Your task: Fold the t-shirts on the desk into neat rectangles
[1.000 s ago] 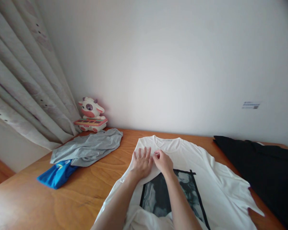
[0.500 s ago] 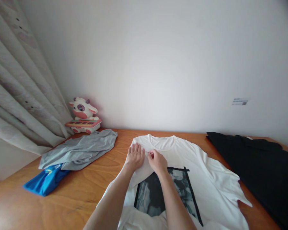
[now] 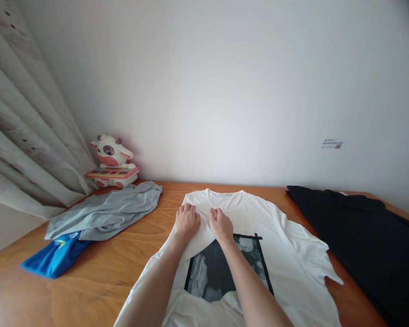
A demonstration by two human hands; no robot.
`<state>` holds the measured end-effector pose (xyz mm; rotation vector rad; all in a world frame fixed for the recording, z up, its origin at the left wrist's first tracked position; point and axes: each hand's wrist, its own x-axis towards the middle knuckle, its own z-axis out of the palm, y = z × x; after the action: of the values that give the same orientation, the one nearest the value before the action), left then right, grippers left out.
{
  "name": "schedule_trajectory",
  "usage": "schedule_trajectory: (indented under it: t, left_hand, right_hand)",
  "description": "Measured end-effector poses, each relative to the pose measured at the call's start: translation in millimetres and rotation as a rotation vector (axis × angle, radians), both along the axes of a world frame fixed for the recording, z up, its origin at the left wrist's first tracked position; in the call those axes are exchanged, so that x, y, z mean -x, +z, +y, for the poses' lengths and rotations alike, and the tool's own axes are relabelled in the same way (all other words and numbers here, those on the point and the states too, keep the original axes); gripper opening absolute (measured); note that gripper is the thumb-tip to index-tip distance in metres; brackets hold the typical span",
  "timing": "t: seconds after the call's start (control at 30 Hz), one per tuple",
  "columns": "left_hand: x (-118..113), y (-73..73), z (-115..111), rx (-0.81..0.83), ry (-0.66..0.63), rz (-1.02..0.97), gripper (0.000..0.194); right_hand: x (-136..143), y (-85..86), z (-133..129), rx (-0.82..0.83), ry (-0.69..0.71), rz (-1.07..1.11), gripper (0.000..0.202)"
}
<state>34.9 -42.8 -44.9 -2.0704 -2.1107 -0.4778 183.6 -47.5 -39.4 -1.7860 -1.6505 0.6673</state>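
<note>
A white T-shirt [image 3: 252,218] lies spread on the wooden table, its neckline toward the wall and a dark picture print [image 3: 218,272] on its chest. Its left side is folded inward, with that sleeve lying over the print's upper corner. My left hand [image 3: 187,221] is on the folded shoulder edge, fingers curled into the cloth. Just right of it, below the neckline, my right hand [image 3: 222,225] is closed in a fist on the folded sleeve fabric; its fingertips are hidden. The other sleeve [image 3: 310,247] stretches out to the right.
To the left lie a grey garment [image 3: 105,213] and a blue cloth [image 3: 54,256] partly under it. Behind them stands a cow toy with a keyboard [image 3: 112,163], beside a curtain [image 3: 27,136]. A black garment [image 3: 354,240] covers the table's right side. The wall [image 3: 225,91] borders the back.
My left hand's fingers, flat on the shirt before, are now curled into the cloth. My right hand's pinch has turned into a tighter fist. The view has shifted slightly to the right.
</note>
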Motion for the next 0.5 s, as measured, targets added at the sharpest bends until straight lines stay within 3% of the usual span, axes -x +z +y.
schedule_trajectory:
  t: [0.23,0.5]
  left_hand:
    - [-7.0,7.9,-8.6,0.009,0.036,-0.030,0.030]
    - [-8.5,10.4,-10.3,-0.011,0.079,-0.118,0.030]
  right_hand:
    - [-21.4,-9.4,-10.9,-0.120,0.223,0.134,0.037]
    - [-24.7,-15.0,-13.7,-0.223,0.260,0.262,0.033]
